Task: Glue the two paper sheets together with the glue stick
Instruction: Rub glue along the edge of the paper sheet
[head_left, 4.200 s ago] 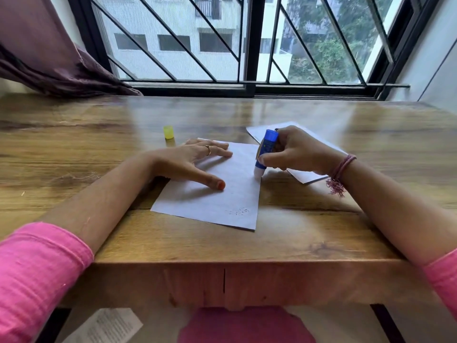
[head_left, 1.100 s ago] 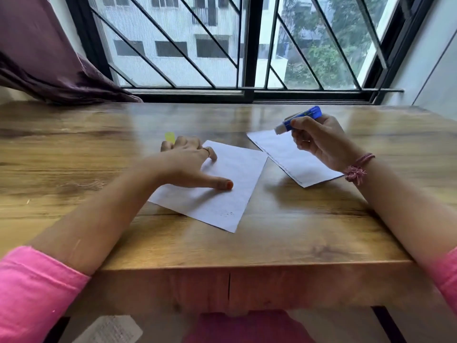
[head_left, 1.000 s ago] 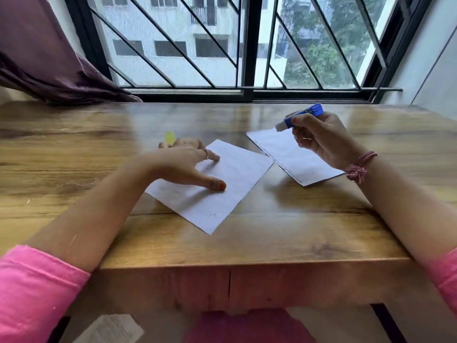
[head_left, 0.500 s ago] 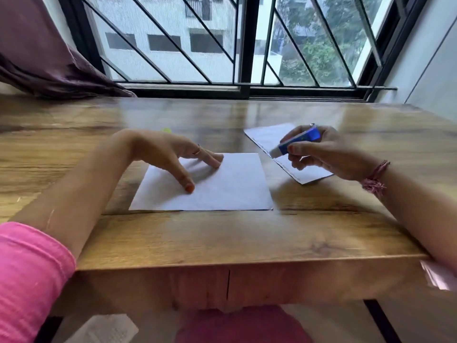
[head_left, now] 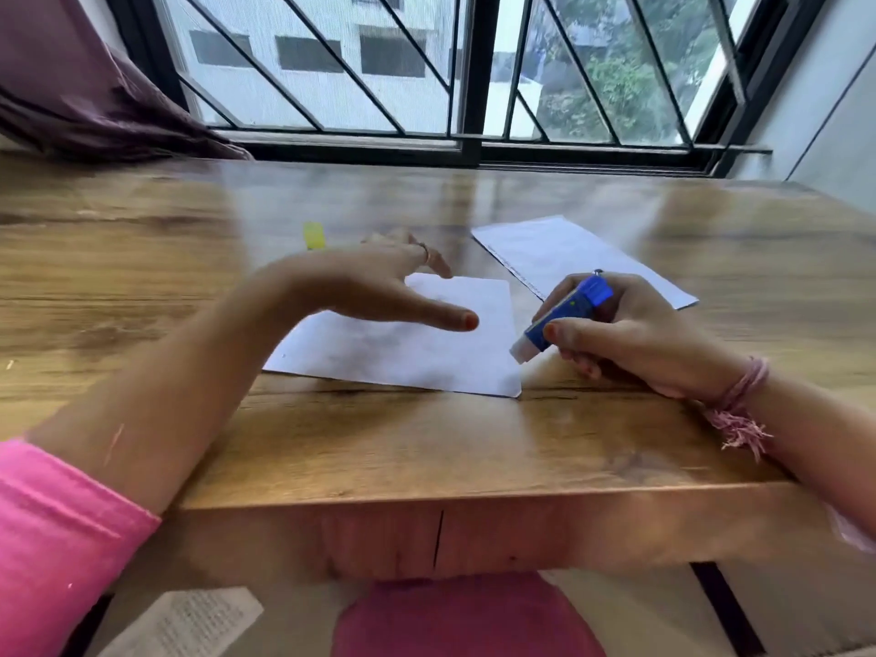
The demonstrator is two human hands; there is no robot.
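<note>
The right hand (head_left: 630,334) now brings the glue stick (head_left: 561,320) down, tip beside the near sheet (head_left: 417,348)'s right edge; the left hand (head_left: 360,286) seems lifted off it.

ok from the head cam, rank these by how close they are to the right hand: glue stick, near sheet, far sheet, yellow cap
1. Glue stick: gripped in the right hand.
2. Near sheet and far sheet: left of the hand and behind it; too close to call.
3. Yellow cap: far left, beyond the left hand.

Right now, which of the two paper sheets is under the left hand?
The nearer sheet, by the table's front edge; the left hand is over it. The other sheet lies farther back.
</note>
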